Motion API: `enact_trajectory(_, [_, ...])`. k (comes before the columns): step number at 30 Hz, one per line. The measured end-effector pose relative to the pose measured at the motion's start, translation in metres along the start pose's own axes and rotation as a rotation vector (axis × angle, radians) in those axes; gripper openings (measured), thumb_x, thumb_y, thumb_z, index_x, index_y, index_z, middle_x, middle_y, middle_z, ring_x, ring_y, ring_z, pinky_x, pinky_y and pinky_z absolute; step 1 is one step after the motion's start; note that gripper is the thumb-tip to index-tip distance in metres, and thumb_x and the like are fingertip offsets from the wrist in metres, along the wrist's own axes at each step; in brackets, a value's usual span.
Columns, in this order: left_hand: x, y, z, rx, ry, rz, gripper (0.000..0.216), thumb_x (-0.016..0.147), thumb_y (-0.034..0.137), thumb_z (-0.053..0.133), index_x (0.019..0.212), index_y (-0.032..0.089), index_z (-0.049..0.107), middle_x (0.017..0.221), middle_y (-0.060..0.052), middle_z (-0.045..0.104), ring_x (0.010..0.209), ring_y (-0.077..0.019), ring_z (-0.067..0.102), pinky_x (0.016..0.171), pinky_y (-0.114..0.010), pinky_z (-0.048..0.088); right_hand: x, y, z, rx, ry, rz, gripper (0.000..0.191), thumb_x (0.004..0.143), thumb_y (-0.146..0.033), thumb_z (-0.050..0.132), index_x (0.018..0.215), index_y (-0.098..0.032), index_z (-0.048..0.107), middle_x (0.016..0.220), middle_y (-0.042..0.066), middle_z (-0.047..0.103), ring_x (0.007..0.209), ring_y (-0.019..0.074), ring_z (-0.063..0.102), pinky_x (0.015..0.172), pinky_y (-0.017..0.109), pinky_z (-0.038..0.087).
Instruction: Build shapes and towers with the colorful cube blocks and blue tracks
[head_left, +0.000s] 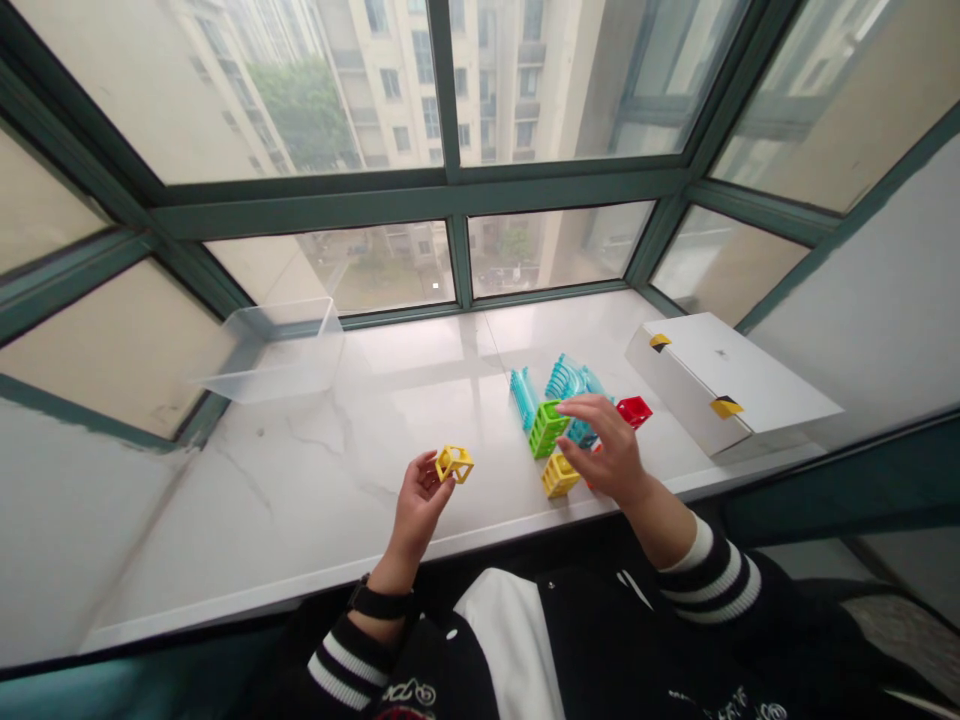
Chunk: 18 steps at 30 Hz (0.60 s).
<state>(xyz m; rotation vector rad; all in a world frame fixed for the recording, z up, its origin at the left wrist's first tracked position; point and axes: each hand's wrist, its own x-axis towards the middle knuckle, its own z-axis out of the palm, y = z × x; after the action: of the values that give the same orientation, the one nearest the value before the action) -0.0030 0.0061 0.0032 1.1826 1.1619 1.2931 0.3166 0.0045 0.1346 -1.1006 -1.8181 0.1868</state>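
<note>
My left hand (424,500) pinches a yellow open-frame toy block (454,464) above the white sill, left of the other pieces. My right hand (606,448) is over the group of pieces, thumb and fingers apart, with nothing seen between them. Close to its fingertips stands a green block (548,428) with square openings. A yellow block (560,475) lies just below the green one. Behind are clear blue ridged track pieces (568,378) and a separate blue strip (524,398). A red block (634,411) sits beyond my right hand, which partly hides further red and blue pieces.
On the right of the sill (360,480) lies a white box (720,380) with yellow-and-black tabs. A clear plastic bin (289,360) stands at the back left. Green-framed windows (420,200) border the sill behind, and its front edge runs close to my body.
</note>
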Motion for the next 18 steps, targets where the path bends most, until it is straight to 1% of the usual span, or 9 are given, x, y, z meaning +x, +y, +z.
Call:
enact_trajectory(2, [-0.003,0.015,0.001,-0.078,-0.038,-0.014,0.057,0.085,0.045,0.082,0.132,0.023,0.056,0.128,-0.011,0.07,0.118,-0.0254,0.071,0.106,-0.045,0.057,-0.01,-0.021,0.02,0.085,-0.025,0.01,0.03,0.096,-0.032,0.067,0.126,-0.03,0.068,0.118,0.011,0.07,0.118,0.0331,0.066,0.105,0.055,0.056])
enact_trajectory(3, [-0.006,0.023,0.002,-0.107,-0.061,-0.017,0.056,0.085,0.045,0.082,0.131,0.023,0.057,0.129,-0.011,0.071,0.119,-0.0259,0.071,0.106,-0.045,0.057,-0.014,-0.029,0.031,0.134,-0.06,0.008,0.032,0.096,-0.031,0.067,0.128,-0.031,0.066,0.12,0.011,0.069,0.118,0.0322,0.066,0.105,0.054,0.056])
enact_trajectory(4, [-0.009,0.03,0.004,-0.131,-0.082,-0.017,0.055,0.085,0.045,0.082,0.129,0.023,0.059,0.129,-0.012,0.071,0.119,-0.0267,0.071,0.105,-0.045,0.057,-0.017,-0.036,0.042,0.182,-0.122,-0.006,0.038,0.095,-0.032,0.069,0.132,-0.031,0.064,0.124,0.01,0.068,0.12,0.0314,0.065,0.106,0.053,0.056])
enact_trajectory(6, [-0.015,0.043,0.007,-0.168,-0.128,-0.018,0.055,0.084,0.046,0.084,0.128,0.023,0.06,0.13,-0.012,0.072,0.119,-0.0282,0.07,0.104,-0.046,0.058,-0.021,-0.047,0.064,0.267,-0.244,-0.019,0.056,0.091,-0.036,0.075,0.143,-0.031,0.056,0.137,0.012,0.062,0.129,0.0319,0.061,0.11,0.053,0.053])
enact_trajectory(8, [-0.02,0.053,0.01,-0.197,-0.177,-0.018,0.056,0.081,0.044,0.087,0.126,0.024,0.06,0.129,-0.011,0.073,0.119,-0.0292,0.071,0.103,-0.046,0.058,-0.023,-0.055,0.081,0.334,-0.305,-0.007,0.064,0.091,-0.036,0.076,0.149,-0.029,0.05,0.142,0.013,0.059,0.132,0.0315,0.058,0.111,0.052,0.053])
enact_trajectory(11, [-0.024,0.059,0.012,-0.212,-0.239,-0.012,0.056,0.079,0.039,0.09,0.124,0.024,0.06,0.125,-0.011,0.074,0.119,-0.03,0.071,0.103,-0.046,0.058,-0.024,-0.061,0.097,0.382,-0.256,0.079,0.057,0.093,-0.028,0.071,0.146,-0.027,0.05,0.132,0.011,0.064,0.12,0.0279,0.064,0.104,0.047,0.057])
enact_trajectory(13, [-0.025,0.06,0.013,-0.208,-0.261,-0.014,0.054,0.079,0.036,0.09,0.122,0.024,0.059,0.124,-0.011,0.075,0.119,-0.0302,0.071,0.103,-0.047,0.058,-0.025,-0.061,0.102,0.377,-0.212,0.127,0.055,0.091,-0.024,0.072,0.142,-0.027,0.053,0.125,0.01,0.067,0.11,0.026,0.068,0.099,0.045,0.06])
enact_trajectory(15, [-0.024,0.058,0.013,-0.205,-0.271,-0.017,0.053,0.08,0.033,0.089,0.122,0.024,0.059,0.125,-0.011,0.074,0.119,-0.0297,0.071,0.104,-0.047,0.057,-0.025,-0.059,0.104,0.367,-0.198,0.147,0.054,0.089,-0.023,0.073,0.14,-0.027,0.055,0.122,0.009,0.069,0.105,0.025,0.07,0.096,0.044,0.061])
enact_trajectory(18, [-0.022,0.056,0.012,-0.206,-0.3,-0.018,0.052,0.082,0.032,0.088,0.125,0.023,0.06,0.13,-0.012,0.072,0.121,-0.0291,0.07,0.107,-0.048,0.056,-0.025,-0.055,0.101,0.356,-0.195,0.157,0.055,0.088,-0.021,0.073,0.139,-0.026,0.055,0.122,0.009,0.07,0.104,0.0242,0.072,0.095,0.043,0.062])
